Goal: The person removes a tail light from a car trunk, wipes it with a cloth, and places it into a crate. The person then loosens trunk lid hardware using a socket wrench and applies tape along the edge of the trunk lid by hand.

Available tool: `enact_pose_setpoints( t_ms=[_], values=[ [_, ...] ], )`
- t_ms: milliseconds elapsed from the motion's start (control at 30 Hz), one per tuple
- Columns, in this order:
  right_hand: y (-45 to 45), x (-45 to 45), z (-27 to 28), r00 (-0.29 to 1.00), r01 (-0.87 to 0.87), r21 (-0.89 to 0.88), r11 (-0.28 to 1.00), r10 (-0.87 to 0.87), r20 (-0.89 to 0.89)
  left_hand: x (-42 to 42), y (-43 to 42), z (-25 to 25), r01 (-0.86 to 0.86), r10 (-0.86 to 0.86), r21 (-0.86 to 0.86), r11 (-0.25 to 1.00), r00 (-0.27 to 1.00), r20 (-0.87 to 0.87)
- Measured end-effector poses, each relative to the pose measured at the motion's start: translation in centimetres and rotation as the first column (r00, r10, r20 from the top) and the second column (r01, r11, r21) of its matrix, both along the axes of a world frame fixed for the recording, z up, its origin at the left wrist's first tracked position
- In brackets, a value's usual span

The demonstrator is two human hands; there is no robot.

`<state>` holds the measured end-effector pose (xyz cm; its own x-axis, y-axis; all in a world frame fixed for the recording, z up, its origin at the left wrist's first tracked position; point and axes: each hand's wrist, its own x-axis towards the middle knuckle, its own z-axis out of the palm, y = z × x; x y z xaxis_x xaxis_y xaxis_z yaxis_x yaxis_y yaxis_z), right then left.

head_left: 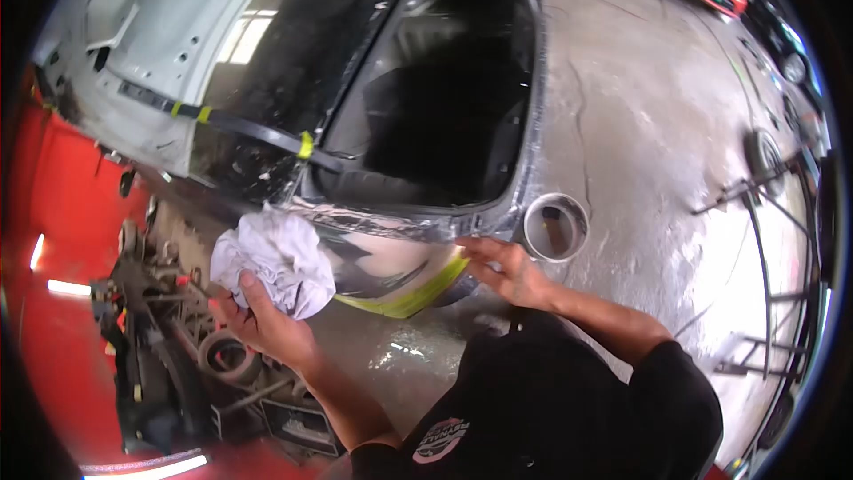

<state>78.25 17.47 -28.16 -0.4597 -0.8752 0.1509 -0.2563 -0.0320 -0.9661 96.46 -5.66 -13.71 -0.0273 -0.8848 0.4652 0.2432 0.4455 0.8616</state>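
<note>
My left hand grips the bunched cloth at ten o'clock; my right hand, fingers slightly apart, meets the panel at twelve, though I can't tell if it's pinching anything. Loose folds or fingertips could snag and lift the green tape along its six-o'clock edge.
</note>
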Motion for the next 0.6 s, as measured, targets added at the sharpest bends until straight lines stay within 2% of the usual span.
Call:
enact_pose_setpoints(
  t_ms=[67, 167, 233, 267, 367, 400, 600],
  values=[
    [0.3, -0.8, -2.2, 0.999, 0.045, 0.027, 0.999, -0.045, 0.005, 0.0, -0.6, 0.3, -0.075, 0.075, -0.052, 0.996, 0.997, -0.008],
    [1.3, -0.9, -2.1, 0.973, 0.085, 0.128, 0.988, -0.110, 0.201, 0.8, -2.4, 0.2, -0.097, 0.090, -0.105, 0.990, 0.993, -0.072],
    [1.7, -0.9, -0.5, 0.948, 0.104, 0.220, 0.970, -0.164, 0.272, 0.8, -3.8, 0.5, -0.110, 0.098, -0.114, 0.987, 0.990, -0.106],
    [1.7, -0.4, -1.5, 0.938, 0.156, 0.164, 0.974, -0.198, 0.285, 0.7, -4.6, 0.6, -0.142, 0.130, -0.095, 0.985, 0.983, -0.128],
    [2.0, -0.7, -2.4, 0.932, 0.156, 0.155, 0.976, -0.197, 0.303, 0.7, -7.3, 0.7, -0.151, 0.136, -0.092, 0.984, 0.979, -0.154],
    [1.8, -1.4, -2.1, 0.959, 0.125, 0.169, 0.978, -0.163, 0.234, 0.6, -8.2, 0.7, -0.218, 0.200, -0.101, 0.971, 0.966, -0.163],
    [-1.2, -5.2, -1.1, 0.949, 0.160, 0.088, 0.983, -0.178, 0.261, -1.3, -9.0, 1.8, -0.239, 0.229, -0.180, 0.954, 0.971, -0.074]
  ],
)
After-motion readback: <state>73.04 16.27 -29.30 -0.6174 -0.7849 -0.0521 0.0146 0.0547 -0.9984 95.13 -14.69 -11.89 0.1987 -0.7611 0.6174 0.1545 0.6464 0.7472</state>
